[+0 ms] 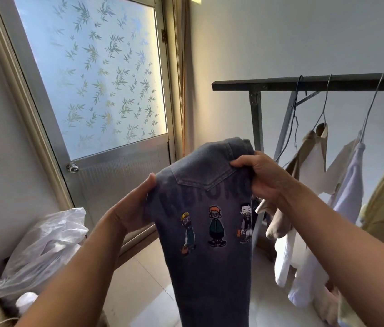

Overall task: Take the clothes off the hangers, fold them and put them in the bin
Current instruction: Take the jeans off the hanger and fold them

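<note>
Both hands, left hand [136, 204] and right hand [257, 175], grip a denim garment [210, 232] upright near the rack [304, 83]; matching its edges evenly should fold it neatly.

both bare arms reach up and forward from the lower corners, forearms converging toward the middle. the left hand [136, 205] is raised with its palm turned to the right, thumb in front and fingers hidden behind the edge of the denim garment [210, 274] it holds. the right hand [260, 177] sits a little higher, wrist bent, fingers curled over the garment's other upper edge, knuckles toward the camera. the 2 hands are apart.
</note>
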